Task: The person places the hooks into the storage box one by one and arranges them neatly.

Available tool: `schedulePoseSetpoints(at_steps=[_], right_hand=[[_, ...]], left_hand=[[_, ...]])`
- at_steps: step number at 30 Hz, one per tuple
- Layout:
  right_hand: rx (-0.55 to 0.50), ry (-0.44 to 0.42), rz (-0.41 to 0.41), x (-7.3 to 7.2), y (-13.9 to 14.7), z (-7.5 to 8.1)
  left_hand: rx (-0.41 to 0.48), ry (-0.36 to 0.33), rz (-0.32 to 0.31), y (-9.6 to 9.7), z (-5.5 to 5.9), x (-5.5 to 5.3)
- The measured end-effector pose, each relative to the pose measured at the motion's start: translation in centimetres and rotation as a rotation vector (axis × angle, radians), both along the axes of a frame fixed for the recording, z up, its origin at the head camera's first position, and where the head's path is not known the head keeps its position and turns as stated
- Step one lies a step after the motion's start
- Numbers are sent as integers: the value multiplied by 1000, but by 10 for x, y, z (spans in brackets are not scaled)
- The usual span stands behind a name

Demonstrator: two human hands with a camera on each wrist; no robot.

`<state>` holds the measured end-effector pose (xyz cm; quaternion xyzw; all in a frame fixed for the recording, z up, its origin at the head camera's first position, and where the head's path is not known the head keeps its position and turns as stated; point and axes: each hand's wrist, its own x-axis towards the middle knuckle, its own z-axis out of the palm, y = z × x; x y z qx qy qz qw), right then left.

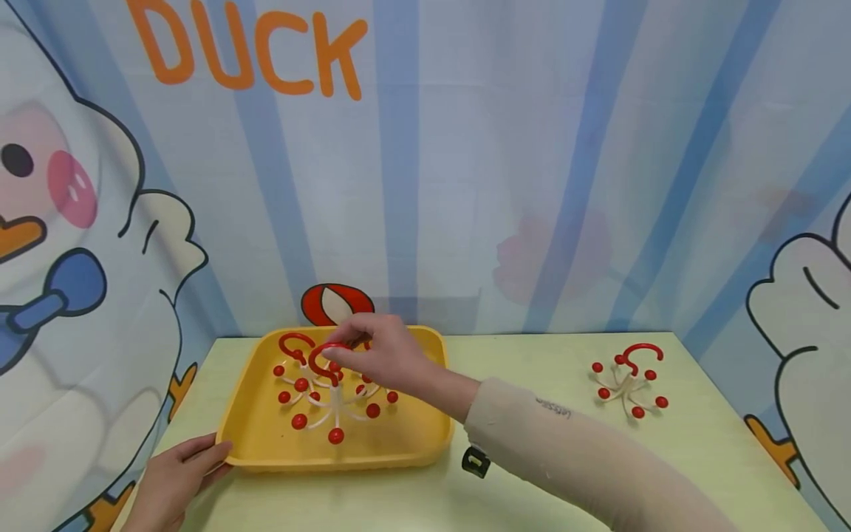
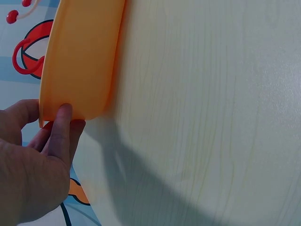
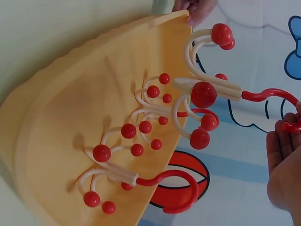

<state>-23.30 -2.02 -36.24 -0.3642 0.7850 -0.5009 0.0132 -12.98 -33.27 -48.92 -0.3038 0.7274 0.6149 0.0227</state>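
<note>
My right hand (image 1: 382, 353) holds the red hooked handle of a head massager (image 1: 336, 399) between thumb and fingers. This massager has pale curved prongs tipped with red balls, and in the right wrist view it hangs above the yellow tray (image 3: 70, 113). Two similar massagers, one nearer (image 3: 115, 173) and one farther (image 3: 160, 111), stand prongs down in the tray. The right hand partly hides one of them in the head view. My left hand (image 1: 176, 476) pinches the tray's front left corner, thumb on the rim and fingers against the outer wall.
Another head massager (image 1: 626, 384) stands on the right of the pale wooden table (image 1: 532, 443), hook upward. Behind the table hangs a blue-and-white striped cloth (image 1: 452, 185) with duck drawings. A black strap buckle (image 1: 475, 462) dangles below the right sleeve.
</note>
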Motion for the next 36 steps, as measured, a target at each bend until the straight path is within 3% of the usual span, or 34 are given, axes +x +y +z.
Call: schedulePoseSetpoints(at_steps=[13, 22, 31, 36], right_hand=[[12, -109, -23, -1, -36, -26], [14, -136, -31, -3, -56, -43], [6, -123, -60, -3, -71, -51], [2, -162, -76, 0, -77, -55]], left_hand=[[16, -4, -2, 1, 1, 1], [0, -22, -7, 1, 2, 3], [8, -1, -9, 1, 3, 2], [12, 7, -16, 0, 3, 2]])
